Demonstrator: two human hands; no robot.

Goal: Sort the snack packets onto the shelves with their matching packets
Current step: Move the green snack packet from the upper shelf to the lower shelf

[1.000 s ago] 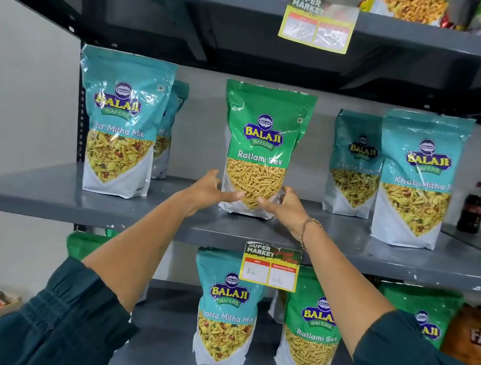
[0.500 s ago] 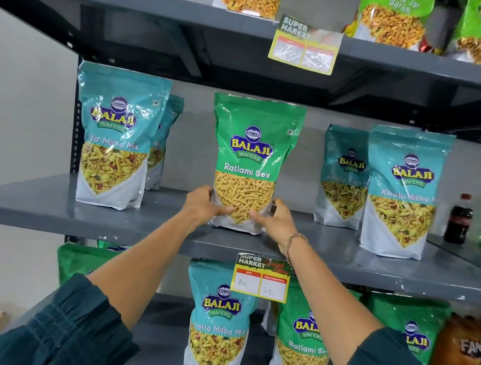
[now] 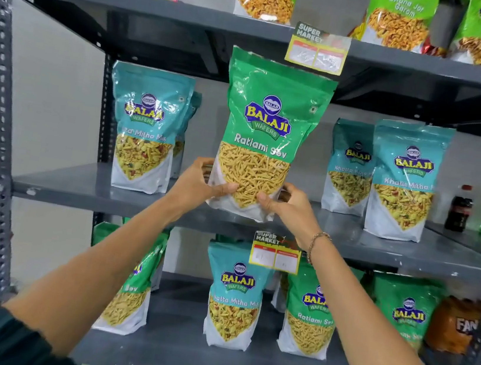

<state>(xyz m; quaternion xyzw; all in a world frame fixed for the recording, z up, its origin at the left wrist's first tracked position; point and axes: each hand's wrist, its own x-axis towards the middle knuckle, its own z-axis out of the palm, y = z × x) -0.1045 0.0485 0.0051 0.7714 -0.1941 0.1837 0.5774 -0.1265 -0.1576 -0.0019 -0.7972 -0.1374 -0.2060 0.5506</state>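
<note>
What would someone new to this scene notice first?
Dead centre, both bare hands, left hand and right hand, grip the base of a green Ratlami Sev foil pouch in front of the grey metal middle shelf. Teal Khatta Mitha Mix pouches flank it there, making the green one the odd colour.

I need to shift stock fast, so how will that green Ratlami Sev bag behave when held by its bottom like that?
The Sev bag is tall and held only at its base by the left hand and right hand, so it will probably flop. Its glossy film looks slippery. The thin strands inside likely crush easily.
</note>
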